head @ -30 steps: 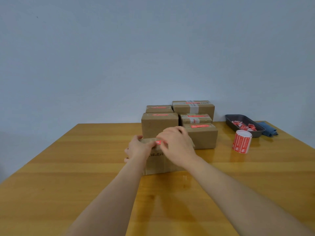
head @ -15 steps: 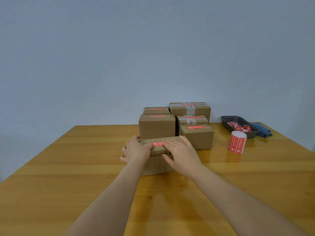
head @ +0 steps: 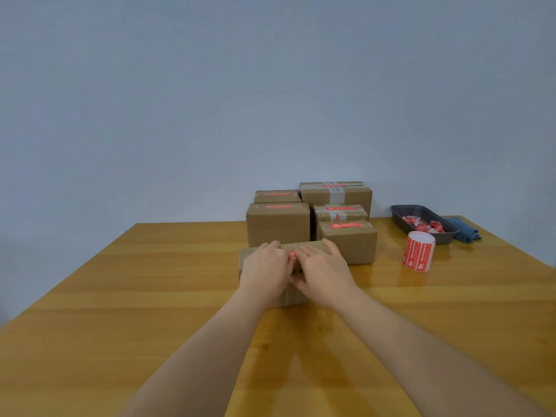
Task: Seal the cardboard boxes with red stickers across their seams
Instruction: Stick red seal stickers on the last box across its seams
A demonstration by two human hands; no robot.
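Note:
A low cardboard box [head: 251,257] stands in the middle of the wooden table [head: 150,296], nearest to me. A red sticker [head: 292,254] lies on its top, only a small strip showing between my hands. My left hand [head: 266,267] lies flat over the left part of the top. My right hand [head: 323,270] lies flat over the right part, thumb down the front face. Both press on the box with straight fingers. Behind it stand several boxes [head: 278,224] that carry red stickers [head: 346,225] on their tops.
A roll of red stickers [head: 418,251] stands upright to the right of the boxes. Behind it a dark tray [head: 401,212] holds crumpled red and white scraps, with a blue cloth [head: 464,231] beside it. A pale wall rises behind the table.
My hands have come closer together on the box top, covering most of the sticker. My left hand moved from the box's left end onto its top.

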